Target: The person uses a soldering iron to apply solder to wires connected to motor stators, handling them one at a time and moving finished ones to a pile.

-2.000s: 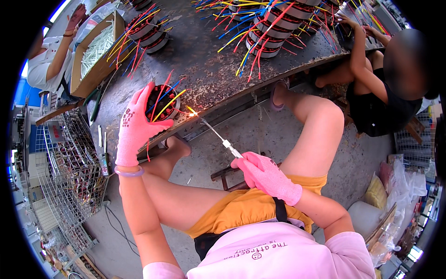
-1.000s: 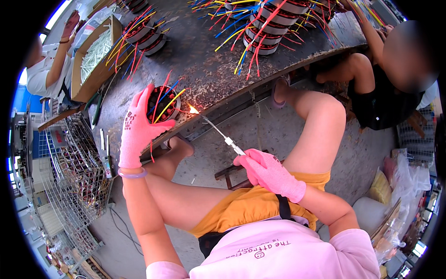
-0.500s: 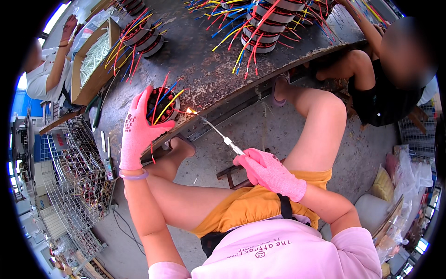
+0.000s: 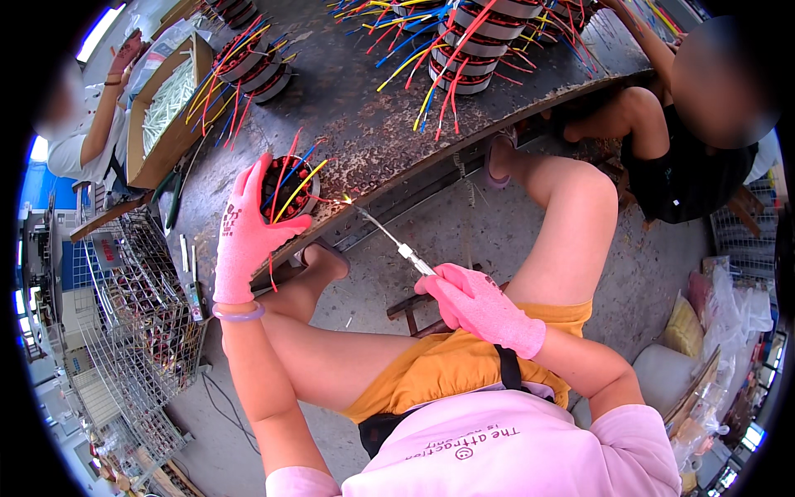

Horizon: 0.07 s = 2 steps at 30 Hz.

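Note:
A motor stator [image 4: 310, 199] with dark red windings lies near the table's front edge. Red, blue and yellow lead wires [image 4: 299, 191] stick out of it. My left hand [image 4: 246, 228], in a pink glove, cups its left side, thumb stretched along the front. My right hand [image 4: 476, 302], also gloved, is closed round the white handle of a slim torch-like tool [image 4: 411, 253]. Its thin metal shaft points up and left. At its tip burns a small bright flame [image 4: 347, 200], just right of the stator, by the end of a red wire.
Stacked stators [image 4: 472, 58] with splayed wires stand at the back of the worn table [image 4: 364, 124]; another stack [image 4: 257, 70] stands back left. A cardboard box [image 4: 157, 170] holds white sleeves. Wire racks [image 4: 132, 323] flank my left. Co-workers sit far left and right.
The flame at the tool's tip has shrunk from a larger orange one to a small bright point. Both of my hands have stayed almost where they were.

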Motion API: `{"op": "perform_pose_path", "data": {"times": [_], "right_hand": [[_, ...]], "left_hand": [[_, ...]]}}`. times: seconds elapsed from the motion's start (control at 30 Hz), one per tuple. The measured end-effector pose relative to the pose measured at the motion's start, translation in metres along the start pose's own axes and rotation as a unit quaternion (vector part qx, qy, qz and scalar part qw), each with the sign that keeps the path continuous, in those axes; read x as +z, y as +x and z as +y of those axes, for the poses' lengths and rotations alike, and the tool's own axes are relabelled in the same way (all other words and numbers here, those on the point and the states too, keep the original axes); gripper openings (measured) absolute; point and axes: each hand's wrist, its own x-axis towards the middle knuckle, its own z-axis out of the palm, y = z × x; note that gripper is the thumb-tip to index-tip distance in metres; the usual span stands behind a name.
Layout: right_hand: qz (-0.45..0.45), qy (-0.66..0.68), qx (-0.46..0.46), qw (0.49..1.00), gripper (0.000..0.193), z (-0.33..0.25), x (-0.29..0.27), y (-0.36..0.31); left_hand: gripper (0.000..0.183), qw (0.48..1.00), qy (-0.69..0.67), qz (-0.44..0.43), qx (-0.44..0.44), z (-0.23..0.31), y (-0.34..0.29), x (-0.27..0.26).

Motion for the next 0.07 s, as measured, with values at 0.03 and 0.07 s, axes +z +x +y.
{"op": "perform_pose_path", "data": {"times": [0.03,0.07], "right_hand": [[-0.001,0.016,0.021,1.000,0.025,-0.0031,-0.0001,-0.0007],[-0.003,0.033,0.042,0.999,0.026,-0.0050,-0.0006,-0.0008]], "left_hand": [[0.094,1.000,0.002,0.001,0.001,-0.0005,-0.0001,-0.0002],[0.094,1.000,0.005,0.001,0.001,-0.0011,0.0000,-0.0003]]}}
